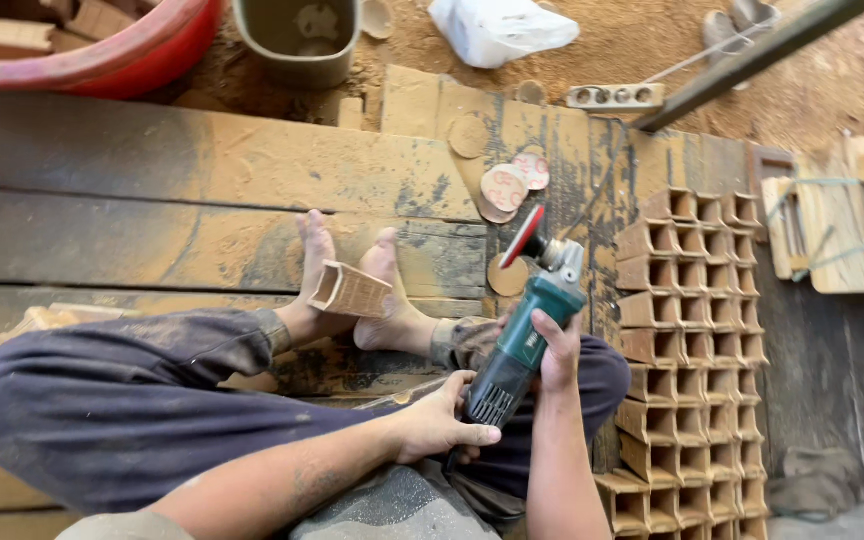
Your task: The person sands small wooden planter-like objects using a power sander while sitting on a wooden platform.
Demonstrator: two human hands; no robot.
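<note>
I sit cross-legged on a dusty wooden board [202, 170]. My right hand [557, 350] grips the body of a green angle grinder [522, 345], whose red disc [523, 237] points up and away. My left hand [442, 420] holds the grinder's black rear end. A small hollow wooden piece [350, 290], shaped like a tapered box, is clamped between my two bare feet [352, 280], just left of the disc.
Rows of several similar hollow wooden pieces [697, 340] are stacked at the right. Round sanding discs [507, 185] lie on the board ahead. A red tub [122, 55], a grey bucket [302, 40], a white bag [497, 30] and a power strip [614, 96] sit beyond on sawdust.
</note>
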